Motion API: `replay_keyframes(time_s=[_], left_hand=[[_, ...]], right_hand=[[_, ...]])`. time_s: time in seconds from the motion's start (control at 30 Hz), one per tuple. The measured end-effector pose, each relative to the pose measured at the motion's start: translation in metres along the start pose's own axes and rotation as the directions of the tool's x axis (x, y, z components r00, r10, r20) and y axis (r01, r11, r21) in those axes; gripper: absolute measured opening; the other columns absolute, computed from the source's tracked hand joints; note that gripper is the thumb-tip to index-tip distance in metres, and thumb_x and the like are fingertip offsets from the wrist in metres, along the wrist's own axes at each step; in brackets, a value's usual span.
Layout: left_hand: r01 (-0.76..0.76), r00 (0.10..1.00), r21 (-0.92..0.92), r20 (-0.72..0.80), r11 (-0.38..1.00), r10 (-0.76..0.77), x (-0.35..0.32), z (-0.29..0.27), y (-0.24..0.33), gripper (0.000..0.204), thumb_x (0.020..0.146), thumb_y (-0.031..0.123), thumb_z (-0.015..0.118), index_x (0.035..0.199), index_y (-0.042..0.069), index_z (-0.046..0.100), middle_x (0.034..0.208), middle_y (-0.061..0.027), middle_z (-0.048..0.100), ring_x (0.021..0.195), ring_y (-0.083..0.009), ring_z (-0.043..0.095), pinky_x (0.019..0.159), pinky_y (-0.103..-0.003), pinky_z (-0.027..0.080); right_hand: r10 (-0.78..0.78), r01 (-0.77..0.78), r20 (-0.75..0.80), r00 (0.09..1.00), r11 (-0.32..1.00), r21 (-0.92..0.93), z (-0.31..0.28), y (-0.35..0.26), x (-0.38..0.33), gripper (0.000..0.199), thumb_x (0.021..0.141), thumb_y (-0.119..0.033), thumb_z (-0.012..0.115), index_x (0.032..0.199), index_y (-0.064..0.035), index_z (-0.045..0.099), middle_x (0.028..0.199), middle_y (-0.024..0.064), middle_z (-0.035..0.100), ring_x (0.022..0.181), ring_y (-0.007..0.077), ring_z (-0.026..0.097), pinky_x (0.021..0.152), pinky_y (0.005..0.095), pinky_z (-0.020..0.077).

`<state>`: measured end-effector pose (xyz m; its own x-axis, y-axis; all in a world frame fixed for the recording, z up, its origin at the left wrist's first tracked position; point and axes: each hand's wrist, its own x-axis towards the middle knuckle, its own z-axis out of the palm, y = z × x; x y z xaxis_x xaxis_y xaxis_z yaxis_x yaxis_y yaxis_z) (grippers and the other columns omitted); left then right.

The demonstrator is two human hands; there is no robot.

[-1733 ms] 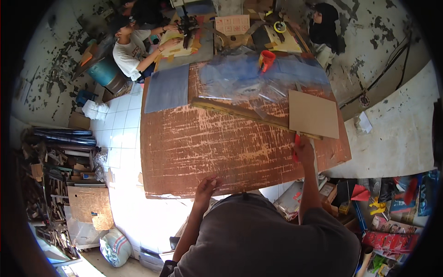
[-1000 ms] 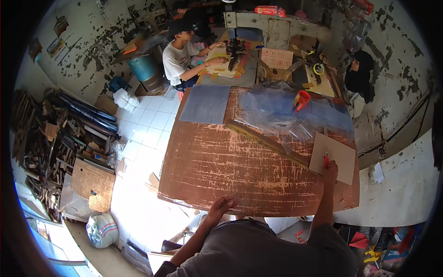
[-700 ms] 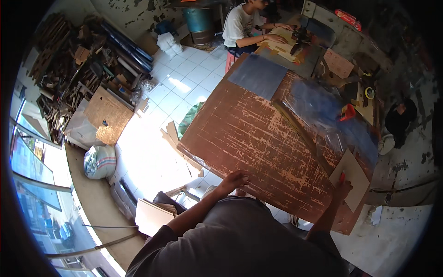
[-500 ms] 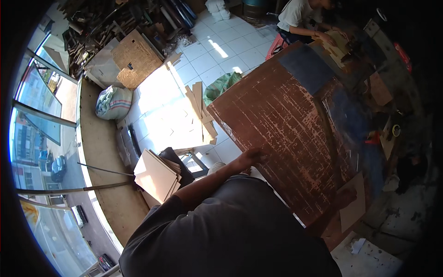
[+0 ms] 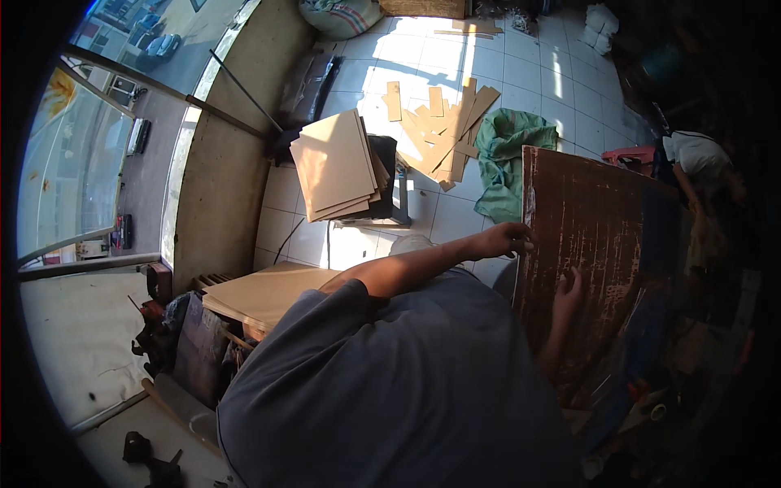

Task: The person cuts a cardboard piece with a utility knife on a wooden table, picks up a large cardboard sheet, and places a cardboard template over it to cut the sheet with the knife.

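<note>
Stretching down the right side of the view, the tabletop [image 5: 561, 183] is reddish brown, its flat skin scored by pale, broken scratches and its near edge chipped to a lighter tone. The left hand [image 5: 506, 239] is at that edge, fingers loosely curled; whether they pinch anything or touch the edge, I cannot tell. Over the scratched surface, the right hand [image 5: 568, 289] has its thumb and fingers apart, with nothing visible between them.

Beyond the edge, a crumpled green sack [image 5: 508, 150] slumps in soft folds against the table's corner. Next to it, thin tan strips [image 5: 443, 134], straight-cut and stiff, lie crisscrossed on glossy white square tiles [image 5: 281, 189]. Nearer the window side, a stack of tan boards [image 5: 333, 159], smooth and rectangular, sits slightly fanned on a dark low stand [image 5: 382, 175]. Another pile of boards [image 5: 272, 289], flat and matte, lies partly behind the grey-sleeved left arm. Farther out, a rough, stained ledge [image 5: 220, 122] runs below the glass panes [image 5: 69, 175], a bulging striped sack [image 5: 342, 18] rests at its far end, and a co-worker in a white shirt [image 5: 701, 154] is in shade past the table.
</note>
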<state>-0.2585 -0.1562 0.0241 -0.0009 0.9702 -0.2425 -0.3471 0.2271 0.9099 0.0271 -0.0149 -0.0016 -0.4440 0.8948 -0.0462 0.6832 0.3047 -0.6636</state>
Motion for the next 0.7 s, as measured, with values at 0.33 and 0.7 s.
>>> replay_keyframes(time_s=[0.33, 0.7], left_hand=[[-0.212, 0.901, -0.187, -0.418, 0.959, 0.118, -0.115, -0.062, -0.017, 0.040, 0.106, 0.031, 0.064, 0.140, 0.010, 0.061, 0.124, -0.0056, 0.072, 0.111, -0.0154, 0.069, 0.091, -0.035, 0.053], [-0.321, -0.394, 0.120, -0.919, 0.939, -0.017, -0.429, -0.203, -0.152, 0.028, 0.106, 0.027, 0.064, 0.118, 0.002, 0.064, 0.094, -0.0074, 0.072, 0.079, -0.0127, 0.068, 0.065, -0.027, 0.052]], right_hand=[[-0.151, 0.278, 0.287, 0.946, 0.835, -0.475, 0.057, -0.040, 0.026, 0.065, 0.103, -0.040, 0.066, 0.154, -0.0025, 0.050, 0.163, 0.0214, 0.044, 0.151, 0.0387, 0.042, 0.124, 0.0477, 0.0344], [0.012, 0.210, 0.372, 0.928, 0.808, -0.550, 0.072, -0.049, 0.032, 0.075, 0.100, -0.035, 0.069, 0.157, 0.0053, 0.042, 0.167, 0.0287, 0.032, 0.156, 0.0416, 0.032, 0.127, 0.0480, 0.0296]])
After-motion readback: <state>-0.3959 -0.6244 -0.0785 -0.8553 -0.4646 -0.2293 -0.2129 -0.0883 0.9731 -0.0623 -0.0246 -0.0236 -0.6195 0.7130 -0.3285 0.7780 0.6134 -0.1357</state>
